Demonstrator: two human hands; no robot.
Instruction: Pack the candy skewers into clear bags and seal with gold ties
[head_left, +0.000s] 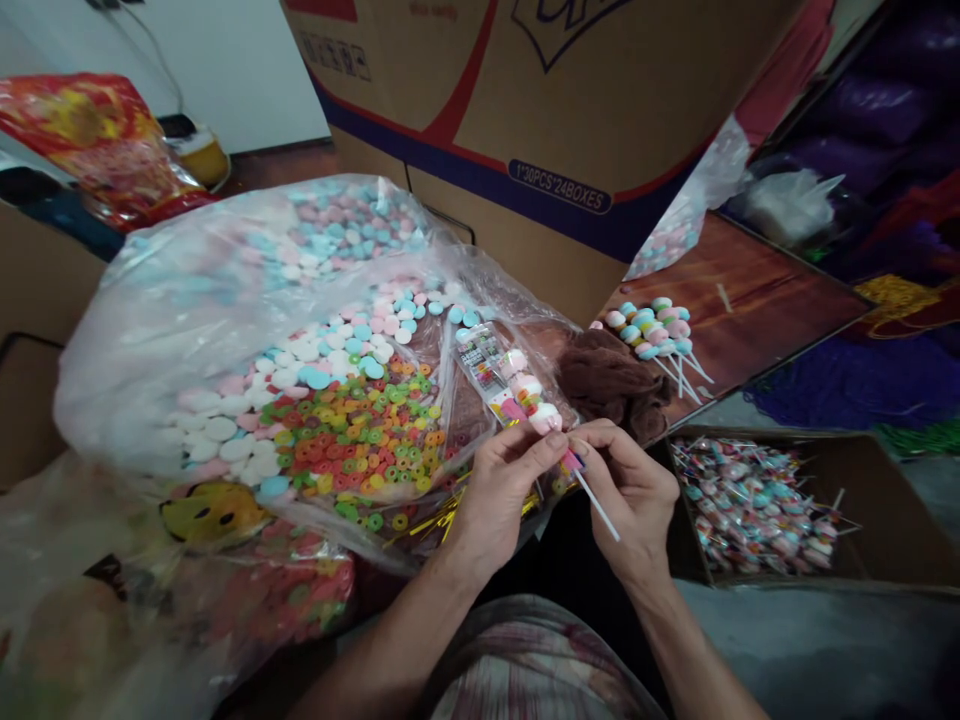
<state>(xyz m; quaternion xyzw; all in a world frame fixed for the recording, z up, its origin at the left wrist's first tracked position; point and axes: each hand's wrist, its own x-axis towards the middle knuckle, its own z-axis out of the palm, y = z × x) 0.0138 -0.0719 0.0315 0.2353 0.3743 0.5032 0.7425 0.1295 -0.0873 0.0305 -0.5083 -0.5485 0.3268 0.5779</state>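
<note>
Just in front of my body I hold a marshmallow skewer [527, 385], pink and white pieces with coloured rings between them, in a clear printed wrapper [484, 362]. Its white stick [598, 507] points down to the right. My left hand [504, 487] pinches the lower end of the wrapper with thumb and finger. Closed around the wrapper's neck at the stick is my right hand [628, 492]; its fingertips partly hide the spot. Gold twist ties [444, 518] lie beside my left wrist.
A big clear bag [150, 290] holds pastel marshmallows [352, 340] and coloured ring candies [367, 430]. Several unwrapped skewers [656, 328] lie at right, near a brown cloth [609, 378]. An open box [892, 510] contains wrapped skewers [757, 500]. A large carton [450, 90] stands behind.
</note>
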